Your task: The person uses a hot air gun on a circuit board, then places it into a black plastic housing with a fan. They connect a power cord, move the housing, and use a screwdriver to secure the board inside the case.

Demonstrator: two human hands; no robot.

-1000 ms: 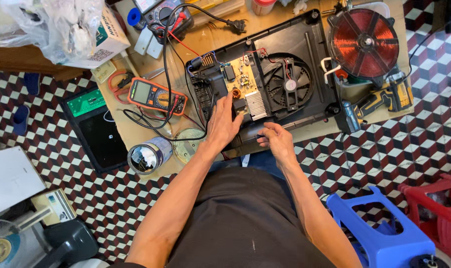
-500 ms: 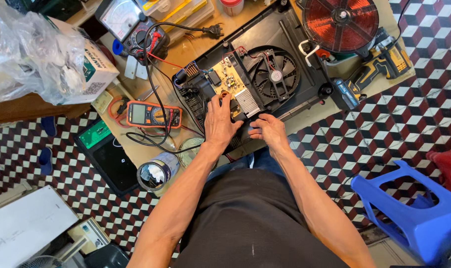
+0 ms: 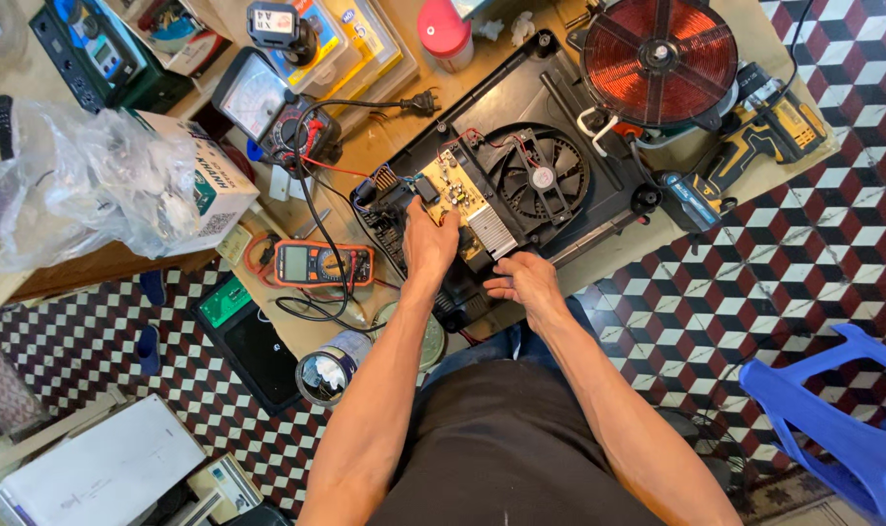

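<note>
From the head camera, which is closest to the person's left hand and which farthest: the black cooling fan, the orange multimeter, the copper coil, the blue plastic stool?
1. Black cooling fan, just up and right of the left hand, inside the opened appliance.
2. Orange multimeter, to the hand's left on the table.
3. Copper coil, upper right on the table.
4. Blue plastic stool, on the floor, far lower right.

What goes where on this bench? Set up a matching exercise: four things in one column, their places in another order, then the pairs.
Things:
1. left hand
2. copper coil
3. orange multimeter
4. cordless drill

Places:
A. right edge of the bench
B. on the circuit board
C. left of the opened cooker base
D. above the black fan

Pairs: 1-B, 2-D, 3-C, 4-A
</note>
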